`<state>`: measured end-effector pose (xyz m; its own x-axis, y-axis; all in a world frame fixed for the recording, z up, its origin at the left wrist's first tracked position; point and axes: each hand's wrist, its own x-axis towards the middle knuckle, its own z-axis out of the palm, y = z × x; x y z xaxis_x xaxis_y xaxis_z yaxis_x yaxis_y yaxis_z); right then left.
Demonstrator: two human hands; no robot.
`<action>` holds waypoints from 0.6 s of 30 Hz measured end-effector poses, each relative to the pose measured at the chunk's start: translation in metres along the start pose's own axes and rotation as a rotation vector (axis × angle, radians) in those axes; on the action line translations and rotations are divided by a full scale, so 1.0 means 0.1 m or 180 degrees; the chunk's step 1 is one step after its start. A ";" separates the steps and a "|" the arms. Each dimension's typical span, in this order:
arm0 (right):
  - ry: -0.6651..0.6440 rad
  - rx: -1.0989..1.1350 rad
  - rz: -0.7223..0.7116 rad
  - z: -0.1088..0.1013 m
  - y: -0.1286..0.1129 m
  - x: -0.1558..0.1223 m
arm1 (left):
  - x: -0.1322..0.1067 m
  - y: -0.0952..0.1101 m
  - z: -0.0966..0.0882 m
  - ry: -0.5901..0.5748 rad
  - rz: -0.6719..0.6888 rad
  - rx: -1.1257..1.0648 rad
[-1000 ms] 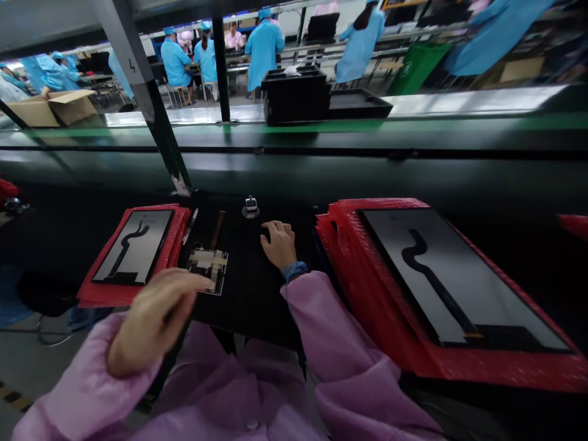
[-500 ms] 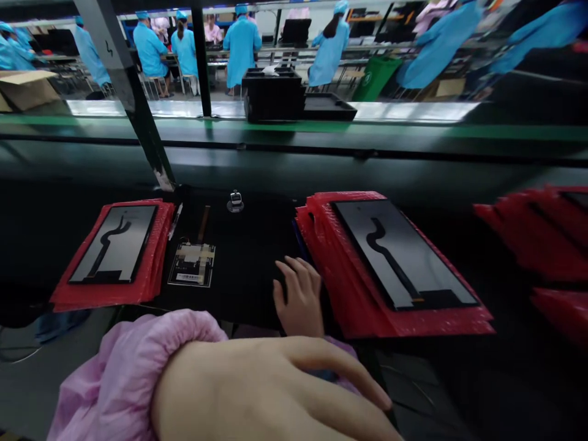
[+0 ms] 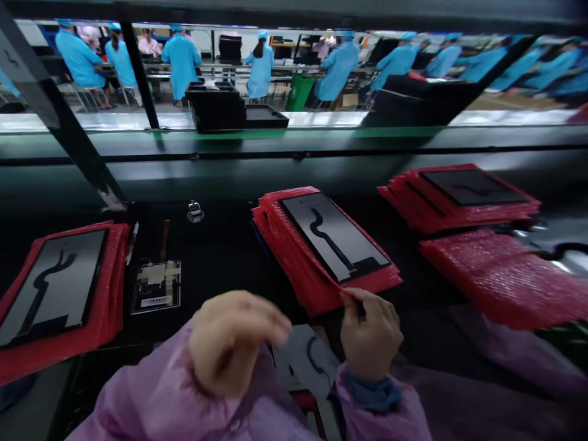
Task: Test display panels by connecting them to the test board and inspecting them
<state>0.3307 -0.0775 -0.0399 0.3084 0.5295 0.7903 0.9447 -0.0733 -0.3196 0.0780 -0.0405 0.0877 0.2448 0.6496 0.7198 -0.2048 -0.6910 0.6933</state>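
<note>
My right hand (image 3: 371, 334) pinches the near edge of a red bubble-wrap bag (image 3: 316, 297), the top one in the middle stack. On that bag lies an LCD screen (image 3: 337, 229), its silvery back up, with a curved black ribbon cable across it. My left hand (image 3: 236, 340) hovers left of the right hand, in front of the stack and apart from it. Its fingers curve to the right and are smeared by motion; nothing shows in them. Further left, a circuit board (image 3: 157, 285) with tape and a brown ribbon cable lies on the black bench (image 3: 215, 263).
Another LCD screen (image 3: 59, 278) rests on red bags at the left. More red bags (image 3: 509, 278) and a dark screen (image 3: 473, 187) are on the right, near another person's sleeve (image 3: 519, 349). A small metal counter (image 3: 195, 211) and slanted post (image 3: 68, 128) stand behind.
My right hand has moved right and taken hold of the bag's near edge. The left hand has drawn back from close to the camera. The view has turned right.
</note>
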 end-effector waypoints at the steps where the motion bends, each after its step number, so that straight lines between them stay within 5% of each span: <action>1: 0.0082 -0.0008 -0.0137 -0.01 -0.04 0.03 | 0.03 -0.19 0.11 0.0054 -0.0588 -0.0281; 4: 0.0078 0.0096 -0.0567 -0.05 -0.27 0.08 | 0.04 -0.73 0.44 0.0384 -0.2726 -0.1027; 6: -0.0133 0.0329 -0.0833 -0.08 -0.49 0.07 | 0.01 -0.95 0.60 0.0427 -0.3579 -0.1473; 9: -0.0453 0.0864 -0.1152 -0.11 -0.81 -0.02 | -0.04 -1.01 0.66 0.0201 -0.3677 -0.1870; 13: -0.0608 0.1472 -0.1298 -0.17 -0.99 -0.16 | -0.16 -0.85 0.45 0.0349 -0.3589 -0.1605; 18: -0.0204 0.1095 -0.0418 -0.16 -0.84 -0.27 | -0.41 -0.67 -0.04 0.1142 -0.4166 -0.1190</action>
<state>0.2452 -0.0991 -0.0257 0.1691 0.5683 0.8053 0.8798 0.2813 -0.3833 0.0776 -0.0195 0.0123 0.2113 0.8312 -0.5142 -0.2701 0.5553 0.7866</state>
